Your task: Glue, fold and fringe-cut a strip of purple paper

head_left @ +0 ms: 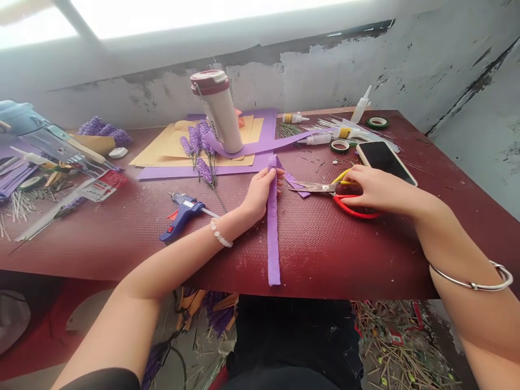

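Note:
My left hand [262, 192] pinches a long purple paper strip [273, 238], which hangs down toward the table's front edge. A shorter folded part of purple paper [299, 187] lies just right of those fingers. My right hand [369, 187] is on the handles of scissors [325, 188], one yellow and one red; the blades point left, over the folded paper. Behind, another purple strip [268, 145] curves around the base of a white cup [222, 116]. Purple flower stems [203, 146] lie left of the cup.
A blue glue gun [181, 216] lies left of my left forearm. A phone [385, 161], tape rolls [340, 146] and glue bottles [361, 106] are at the back right. A clear blue-lidded bottle [49, 138] and white sticks [26, 203] are at the left. Brown paper sheets [158, 146] lie behind.

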Demonstrator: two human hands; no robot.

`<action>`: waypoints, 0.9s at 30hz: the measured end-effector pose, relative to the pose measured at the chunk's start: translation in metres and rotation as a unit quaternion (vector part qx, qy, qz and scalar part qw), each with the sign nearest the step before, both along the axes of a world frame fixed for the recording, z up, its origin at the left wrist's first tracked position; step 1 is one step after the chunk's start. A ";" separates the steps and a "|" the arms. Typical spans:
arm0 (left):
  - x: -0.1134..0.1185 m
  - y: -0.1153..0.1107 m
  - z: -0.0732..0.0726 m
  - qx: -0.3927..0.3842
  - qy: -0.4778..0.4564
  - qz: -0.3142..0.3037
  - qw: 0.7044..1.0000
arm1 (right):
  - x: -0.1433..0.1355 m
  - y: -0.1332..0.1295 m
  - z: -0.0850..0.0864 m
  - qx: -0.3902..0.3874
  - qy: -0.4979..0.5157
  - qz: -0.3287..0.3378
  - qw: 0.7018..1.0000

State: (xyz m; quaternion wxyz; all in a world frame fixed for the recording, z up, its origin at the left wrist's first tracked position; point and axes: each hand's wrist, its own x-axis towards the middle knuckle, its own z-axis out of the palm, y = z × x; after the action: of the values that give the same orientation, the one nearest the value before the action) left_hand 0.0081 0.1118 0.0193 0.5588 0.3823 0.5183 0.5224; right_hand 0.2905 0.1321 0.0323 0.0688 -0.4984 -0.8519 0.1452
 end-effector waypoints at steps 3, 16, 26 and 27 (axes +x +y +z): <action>0.000 0.000 -0.003 0.005 0.003 -0.007 1.000 | -0.003 -0.003 0.000 0.003 0.007 0.006 1.000; -0.008 -0.006 0.010 0.097 0.043 -0.050 0.993 | -0.033 0.009 0.021 -0.061 -0.043 0.048 0.996; -0.004 -0.019 0.009 -0.006 -0.018 -0.137 0.990 | -0.023 0.055 0.011 0.006 -0.086 -0.020 0.996; -0.003 -0.017 0.008 -0.028 -0.035 -0.133 0.990 | -0.020 0.055 0.008 0.010 -0.084 -0.022 0.996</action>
State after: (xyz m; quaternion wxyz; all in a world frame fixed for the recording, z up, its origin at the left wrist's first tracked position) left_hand 0.0051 0.0945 0.0270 0.6520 0.4133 0.4574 0.4414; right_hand 0.2708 0.1867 0.0406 0.0054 -0.5265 -0.8451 0.0925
